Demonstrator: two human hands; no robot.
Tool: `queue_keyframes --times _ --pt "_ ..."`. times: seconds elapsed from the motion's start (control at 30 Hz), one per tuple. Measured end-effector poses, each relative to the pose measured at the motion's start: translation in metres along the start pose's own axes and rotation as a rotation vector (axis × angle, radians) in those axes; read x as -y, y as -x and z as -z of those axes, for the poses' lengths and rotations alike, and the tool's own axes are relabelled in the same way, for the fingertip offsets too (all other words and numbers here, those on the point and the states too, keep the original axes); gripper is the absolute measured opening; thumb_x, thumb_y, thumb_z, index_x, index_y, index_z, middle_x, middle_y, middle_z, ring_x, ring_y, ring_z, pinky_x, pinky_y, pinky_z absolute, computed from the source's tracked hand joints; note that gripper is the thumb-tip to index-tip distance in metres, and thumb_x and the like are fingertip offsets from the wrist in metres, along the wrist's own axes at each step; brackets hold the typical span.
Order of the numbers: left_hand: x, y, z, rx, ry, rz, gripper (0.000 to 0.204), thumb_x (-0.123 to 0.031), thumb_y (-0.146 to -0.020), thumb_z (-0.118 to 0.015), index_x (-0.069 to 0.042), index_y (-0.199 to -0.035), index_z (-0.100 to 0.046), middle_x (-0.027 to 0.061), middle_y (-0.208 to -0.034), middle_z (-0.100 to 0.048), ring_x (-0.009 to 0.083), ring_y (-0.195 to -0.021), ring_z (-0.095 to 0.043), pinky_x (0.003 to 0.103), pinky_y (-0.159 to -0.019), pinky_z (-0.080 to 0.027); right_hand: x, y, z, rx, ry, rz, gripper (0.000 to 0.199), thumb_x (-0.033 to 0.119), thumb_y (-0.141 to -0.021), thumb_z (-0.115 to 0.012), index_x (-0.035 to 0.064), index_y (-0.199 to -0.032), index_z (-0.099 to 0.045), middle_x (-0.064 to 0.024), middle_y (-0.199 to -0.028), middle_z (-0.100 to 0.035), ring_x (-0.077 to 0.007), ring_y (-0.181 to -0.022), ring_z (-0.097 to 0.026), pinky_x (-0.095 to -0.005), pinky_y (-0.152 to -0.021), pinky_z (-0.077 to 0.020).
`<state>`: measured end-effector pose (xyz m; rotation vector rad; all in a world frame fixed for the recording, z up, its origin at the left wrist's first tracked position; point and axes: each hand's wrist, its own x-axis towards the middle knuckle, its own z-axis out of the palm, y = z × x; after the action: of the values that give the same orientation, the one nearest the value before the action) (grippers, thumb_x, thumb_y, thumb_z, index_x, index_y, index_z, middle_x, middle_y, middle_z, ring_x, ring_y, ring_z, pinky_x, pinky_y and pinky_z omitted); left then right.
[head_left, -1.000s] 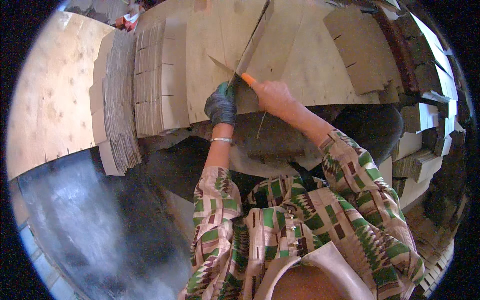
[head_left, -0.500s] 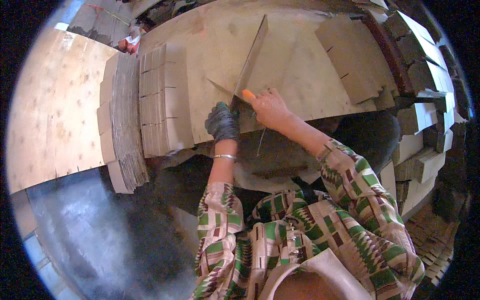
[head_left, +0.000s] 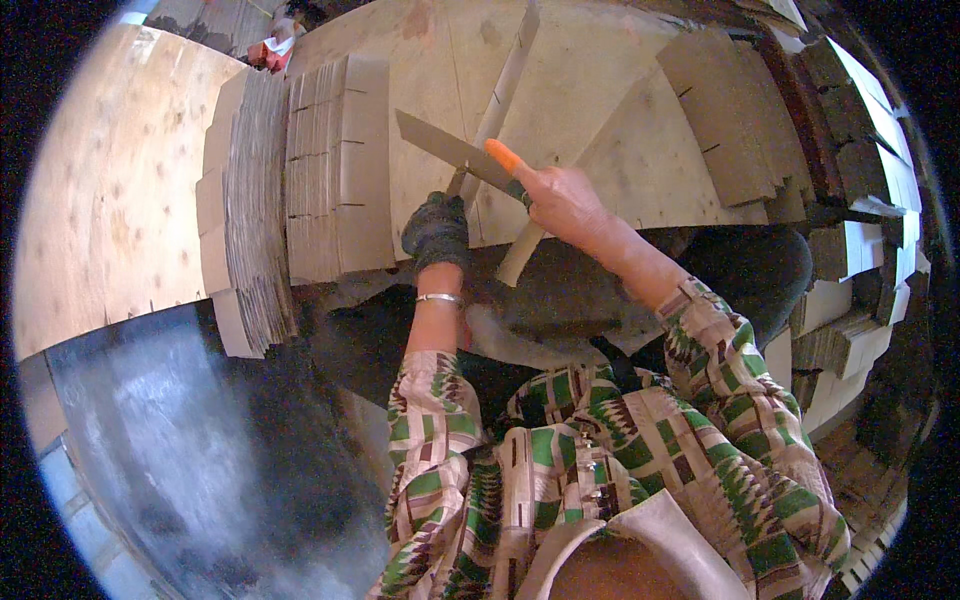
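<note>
My left hand (head_left: 437, 228), in a dark glove, is closed round the near end of a long cardboard strip (head_left: 508, 75), which stands on edge and runs away from me. A shorter cardboard strip (head_left: 437, 140) crosses it near that end, and my right hand (head_left: 568, 205) pinches this strip's right end. An orange cover (head_left: 505, 157) sits on my right index finger, which points along the strip. Under my right hand another cardboard strip (head_left: 520, 256) pokes past the table's near edge. Whether my right hand also touches that one is hidden.
Slotted cardboard pieces stand in a row (head_left: 330, 170) on the left, beside another stack (head_left: 250, 200). More slotted sheets (head_left: 715, 115) lie at the right of the wooden table (head_left: 430, 60). Further cardboard stacks (head_left: 840, 240) rise at far right. A pale board (head_left: 120, 190) fills the left.
The crossing strip now shows more of its length, reaching further up and left over the long strip. Another strip has come into sight beneath my right hand. The whole view has shifted slightly.
</note>
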<state>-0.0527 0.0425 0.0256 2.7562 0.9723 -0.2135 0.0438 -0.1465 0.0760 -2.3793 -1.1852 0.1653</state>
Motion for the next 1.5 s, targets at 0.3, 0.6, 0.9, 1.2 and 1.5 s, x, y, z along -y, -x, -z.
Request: queue_keyframes --times 0.3,0.6,0.9,1.2,1.5 --pt "0.024 0.005 0.006 -0.075 -0.034 -0.061 0.035 -0.038 -0.096 -0.054 -0.010 -0.110 -0.071 0.0186 -0.108 -0.071 0.0381 -0.101 -0.068 0.049 -0.089 -0.054 0.020 -0.001 0.015 -0.091 -0.041 0.114 0.092 -0.003 -0.066 -0.065 0.0196 -0.152 -0.041 -0.0163 -0.075 -0.069 -0.0367 -0.070 -0.069 -0.0472 -0.061 -0.0559" --pt "0.112 -0.071 -0.021 0.138 0.303 -0.081 0.051 -0.046 -0.100 -0.047 -0.007 -0.126 -0.067 0.0181 -0.129 -0.066 0.0375 -0.122 -0.060 0.045 -0.102 -0.046 0.002 0.013 0.008 -0.013 -0.060 0.009 0.095 -0.001 -0.073 -0.062 0.0251 -0.157 -0.028 -0.0169 -0.078 -0.070 -0.0377 -0.066 -0.068 -0.0492 -0.057 -0.0541" --pt "0.123 -0.058 0.032 -0.123 1.019 0.056 0.056 -0.042 -0.098 -0.061 -0.001 -0.135 -0.061 0.0075 -0.132 -0.064 0.0189 -0.117 -0.057 0.037 -0.103 -0.044 -0.001 0.026 0.008 -0.051 -0.055 0.001 0.093 0.000 -0.074 -0.062 0.0273 -0.157 -0.030 -0.0164 -0.079 -0.070 -0.0382 -0.066 -0.068 -0.0488 -0.058 -0.0545" --pt "0.109 -0.048 0.029 0.006 0.927 -0.021 0.041 -0.032 -0.102 -0.055 -0.003 -0.128 -0.066 0.0101 -0.125 -0.069 0.0241 -0.114 -0.062 0.036 -0.103 -0.045 -0.010 0.033 0.002 -0.092 -0.052 0.027 0.096 0.000 -0.073 -0.064 0.0293 -0.157 -0.028 -0.0143 -0.083 -0.072 -0.0361 -0.069 -0.070 -0.0480 -0.059 -0.0561" --pt "0.052 -0.030 -0.065 -0.162 0.462 -0.496 0.028 -0.016 -0.097 -0.053 -0.009 -0.120 -0.069 0.0171 -0.115 -0.070 0.0334 -0.105 -0.068 0.042 -0.093 -0.052 -0.007 0.030 0.001 -0.089 -0.051 0.034 0.089 0.002 -0.074 -0.064 0.0285 -0.155 -0.036 -0.0124 -0.088 -0.072 -0.0350 -0.072 -0.070 -0.0475 -0.060 -0.0566"
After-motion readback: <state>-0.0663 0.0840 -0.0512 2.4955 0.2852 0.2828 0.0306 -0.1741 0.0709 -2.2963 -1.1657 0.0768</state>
